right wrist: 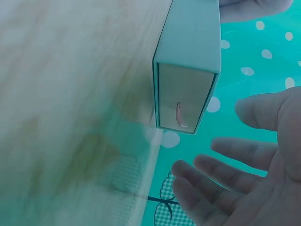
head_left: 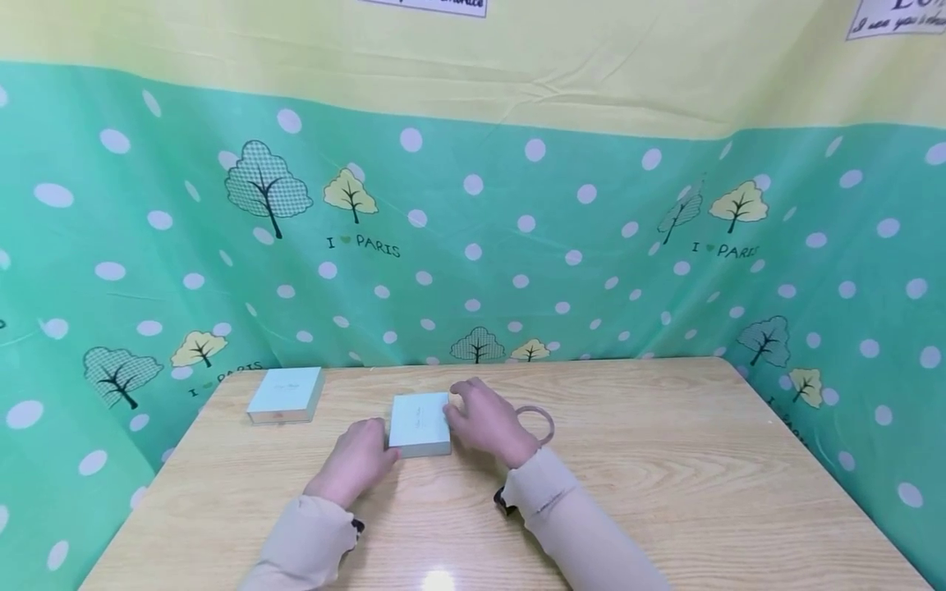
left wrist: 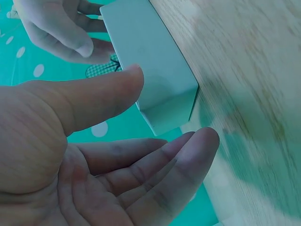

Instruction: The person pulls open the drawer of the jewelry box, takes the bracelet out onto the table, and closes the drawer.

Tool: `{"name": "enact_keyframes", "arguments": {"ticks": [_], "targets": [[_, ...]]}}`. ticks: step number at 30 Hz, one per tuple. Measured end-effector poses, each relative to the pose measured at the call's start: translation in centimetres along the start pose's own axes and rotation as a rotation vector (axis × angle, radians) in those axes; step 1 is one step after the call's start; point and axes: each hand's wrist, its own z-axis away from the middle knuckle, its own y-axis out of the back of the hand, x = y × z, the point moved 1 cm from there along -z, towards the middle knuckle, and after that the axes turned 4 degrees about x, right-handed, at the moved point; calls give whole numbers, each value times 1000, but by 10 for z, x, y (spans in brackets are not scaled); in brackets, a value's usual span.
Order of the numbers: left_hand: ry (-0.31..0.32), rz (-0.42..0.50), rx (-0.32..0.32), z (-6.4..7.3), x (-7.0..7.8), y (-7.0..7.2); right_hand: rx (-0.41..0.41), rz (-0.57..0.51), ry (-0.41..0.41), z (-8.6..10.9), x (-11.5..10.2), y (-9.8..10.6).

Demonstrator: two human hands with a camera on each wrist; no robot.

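A flat pale blue box (head_left: 420, 419) lies on the table between my two hands. At its left front corner is my left hand (head_left: 355, 460), the thumb reaching along the box's front. In the left wrist view that thumb overlaps the box (left wrist: 150, 56) and the loosely bent fingers stand apart from it; contact is unclear. My right hand (head_left: 484, 419) hovers by the right end, its fingers (right wrist: 221, 155) spread and holding nothing. That end shows a drawer face with a small pink ribbon tab (right wrist: 179, 115).
A pinkish ring (head_left: 551, 423), like a bangle, lies on the table (head_left: 665, 484) just right of my right hand. A second pale blue box (head_left: 287, 392) with a ribbon tab sits at the back left. Behind the table hangs a green dotted curtain (head_left: 443, 279).
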Motion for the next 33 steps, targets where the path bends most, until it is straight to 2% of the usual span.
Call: {"name": "enact_keyframes", "arguments": {"ticks": [7,14,19,25,33], "targets": [[4,2,-12,0,1,-1,-17,-12,-13,-11,-3,-5],[16,19,-34,0,3,-2,-24,3,9,-15,-3,-10],[1,20,-13,-1,4,-3,-54,12,6,-14,-3,-14],[-34,-6,36,-2,3,-5,-49,-1,4,-12,-3,-15],[-25,-8,25,-2,3,-8,-52,18,6,-11,-3,-17]]}}
